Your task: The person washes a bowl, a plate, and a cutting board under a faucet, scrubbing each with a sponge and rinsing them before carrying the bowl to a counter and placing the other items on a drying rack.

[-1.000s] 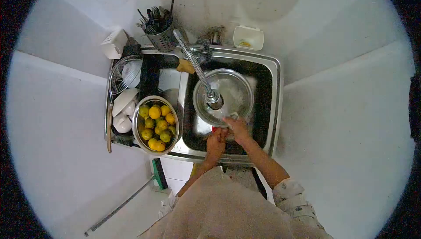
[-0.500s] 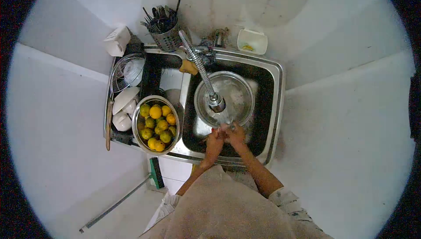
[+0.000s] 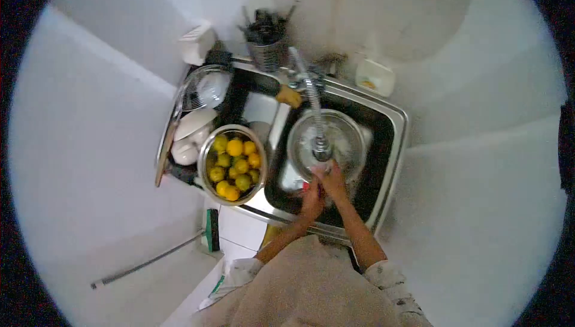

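Both hands are together in the steel sink [image 3: 392,165], just under the faucet head [image 3: 321,147]. My left hand [image 3: 312,198] and my right hand [image 3: 333,181] touch each other at the near rim of a round steel bowl [image 3: 347,132] that lies in the basin. A small red thing shows between the hands, too small to name. Blur hides whether either hand grips anything.
A steel bowl of yellow and green fruit [image 3: 235,164] stands left of the basin. Behind it are white dishes [image 3: 191,129], a wire strainer [image 3: 203,87], a cutlery holder [image 3: 265,48], a white box [image 3: 196,42] and a soap dish [image 3: 374,76]. A broom [image 3: 211,231] lies on the floor.
The view has swung, so the sink sits further right and tilted. My hands have moved up from the basin's near edge to right under the faucet head, still pressed together.
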Tool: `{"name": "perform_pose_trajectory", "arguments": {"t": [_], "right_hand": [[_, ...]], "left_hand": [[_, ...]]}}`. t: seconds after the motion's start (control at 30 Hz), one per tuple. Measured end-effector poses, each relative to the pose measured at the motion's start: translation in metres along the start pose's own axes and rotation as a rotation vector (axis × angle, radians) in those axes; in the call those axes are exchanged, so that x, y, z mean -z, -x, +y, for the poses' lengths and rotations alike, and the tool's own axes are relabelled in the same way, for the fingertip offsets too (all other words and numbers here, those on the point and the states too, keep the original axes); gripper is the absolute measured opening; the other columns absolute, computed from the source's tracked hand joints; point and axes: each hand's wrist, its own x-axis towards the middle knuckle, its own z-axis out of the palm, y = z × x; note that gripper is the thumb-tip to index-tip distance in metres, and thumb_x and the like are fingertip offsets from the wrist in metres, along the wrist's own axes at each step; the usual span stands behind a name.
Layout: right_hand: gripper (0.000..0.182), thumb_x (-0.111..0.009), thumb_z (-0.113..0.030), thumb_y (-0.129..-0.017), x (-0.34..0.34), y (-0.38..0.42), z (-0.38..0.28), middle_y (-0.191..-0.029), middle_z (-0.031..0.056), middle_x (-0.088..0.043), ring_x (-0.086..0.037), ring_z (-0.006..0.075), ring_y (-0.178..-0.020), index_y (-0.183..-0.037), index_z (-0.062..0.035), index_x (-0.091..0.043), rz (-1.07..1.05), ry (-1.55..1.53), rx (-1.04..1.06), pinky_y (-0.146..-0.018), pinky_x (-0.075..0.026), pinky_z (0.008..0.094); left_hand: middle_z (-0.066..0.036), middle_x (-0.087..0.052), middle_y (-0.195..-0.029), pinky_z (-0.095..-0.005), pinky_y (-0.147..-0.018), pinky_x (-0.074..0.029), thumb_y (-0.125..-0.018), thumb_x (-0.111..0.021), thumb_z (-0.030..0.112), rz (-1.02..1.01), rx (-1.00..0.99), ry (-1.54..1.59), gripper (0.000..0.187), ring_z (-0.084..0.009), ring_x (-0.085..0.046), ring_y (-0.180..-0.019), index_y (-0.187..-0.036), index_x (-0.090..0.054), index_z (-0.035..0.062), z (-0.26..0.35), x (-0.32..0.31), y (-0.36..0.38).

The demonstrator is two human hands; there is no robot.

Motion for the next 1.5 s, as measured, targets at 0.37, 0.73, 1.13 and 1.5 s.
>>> {"name": "perform_pose_trajectory", "arguments": {"t": [0.37,0.73,1.13,1.5], "right_hand": [[0.027,-0.059,-0.020,-0.074,0.033,-0.030,-0.022,-0.091,0.0247,-0.059,-0.057,0.0381,-0.087,-0.095,-0.0026,-0.063,-0.356,0.832,0.347,-0.076,-0.045,0.0439],[0.042,-0.059,-0.010,-0.069,0.020,-0.095,0.077,-0.108,0.0229,-0.055,-0.049,0.0406,-0.104,-0.110,-0.0020,-0.057,0.044,0.580,0.365,-0.091,-0.038,0.0441],[0.026,-0.052,-0.009,-0.077,0.061,-0.050,0.031,-0.096,0.0228,-0.057,-0.055,0.0376,-0.091,-0.101,0.0015,-0.054,-0.174,0.523,0.443,-0.078,-0.044,0.0438],[0.023,-0.053,-0.010,-0.077,0.079,0.036,0.033,-0.093,0.0178,-0.060,-0.059,0.0333,-0.084,-0.098,-0.0037,-0.058,-0.258,0.276,0.253,-0.073,-0.047,0.0387]], "left_hand": [[-0.016,-0.057,-0.101,-0.0427,-0.083,-0.042,-0.081,-0.048,0.019,-0.014,-0.261,-0.433,0.026,-0.0350,-0.052,-0.094,-0.102,-0.056,0.0053,-0.092,-0.057,-0.046],[-0.022,-0.053,-0.107,-0.0416,-0.082,-0.044,-0.081,-0.045,0.013,0.191,-0.506,-0.367,0.036,-0.0340,-0.051,-0.101,-0.115,-0.047,-0.0002,-0.039,-0.025,-0.048],[-0.019,-0.059,-0.090,-0.0410,-0.072,-0.048,-0.066,-0.065,0.018,-0.154,0.099,-0.509,0.034,-0.0343,-0.057,-0.088,-0.096,-0.059,0.0037,0.055,0.067,-0.026],[-0.017,-0.056,-0.090,-0.0435,-0.067,-0.046,-0.078,-0.054,0.009,0.331,-0.116,-0.355,0.016,-0.0361,-0.056,-0.082,-0.094,-0.051,0.0054,0.077,0.113,-0.011]]}}
